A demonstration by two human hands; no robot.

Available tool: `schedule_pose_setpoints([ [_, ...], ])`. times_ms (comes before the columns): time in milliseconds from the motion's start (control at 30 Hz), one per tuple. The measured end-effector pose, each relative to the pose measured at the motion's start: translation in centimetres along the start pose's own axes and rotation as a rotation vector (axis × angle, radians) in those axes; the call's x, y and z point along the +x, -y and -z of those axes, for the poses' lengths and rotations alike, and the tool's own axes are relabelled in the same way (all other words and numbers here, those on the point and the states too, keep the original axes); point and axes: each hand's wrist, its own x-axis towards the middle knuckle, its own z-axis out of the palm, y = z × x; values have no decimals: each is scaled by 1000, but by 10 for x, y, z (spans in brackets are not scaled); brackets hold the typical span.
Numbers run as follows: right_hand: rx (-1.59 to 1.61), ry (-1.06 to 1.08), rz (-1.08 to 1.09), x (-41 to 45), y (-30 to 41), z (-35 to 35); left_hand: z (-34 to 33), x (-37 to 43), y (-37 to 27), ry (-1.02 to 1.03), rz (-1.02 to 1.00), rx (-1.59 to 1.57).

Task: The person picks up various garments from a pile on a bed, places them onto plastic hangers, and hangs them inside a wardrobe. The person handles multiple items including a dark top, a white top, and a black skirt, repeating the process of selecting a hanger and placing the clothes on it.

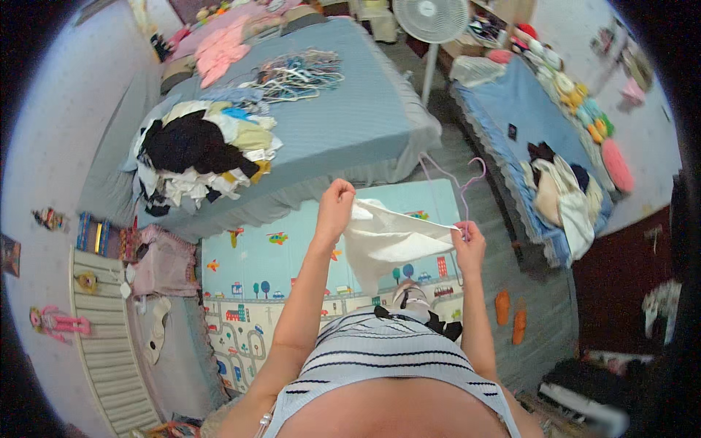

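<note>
A white cloth garment (397,241) is stretched between my two hands, its lower part hanging loose over the play mat. My left hand (334,211) pinches one upper corner of it, with the fingers curled inward. At the opposite end, my right hand (471,249) grips the cloth's edge together with a purple clothes hanger (454,178). The hanger's hook points away from me, and its lower part passes partly behind the garment and hand. Whether the cloth is a top or another garment cannot be made out.
A bed (361,120) beyond the mat carries a clothes heap (191,142) and a pile of hangers (301,74). A fan (431,65) stands between it and a narrow blue bed (487,104) with more clothes (564,197). Underfoot is a printed play mat (257,263); orange slippers (503,307) lie to the right.
</note>
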Motion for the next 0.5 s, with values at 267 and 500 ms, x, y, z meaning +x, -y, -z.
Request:
schedule_pose_setpoints([
  [267,188,218,54,184,25,-88,55,82,9,109,179,242],
  [500,16,578,195,291,72,-243,135,139,34,-349,153,673],
])
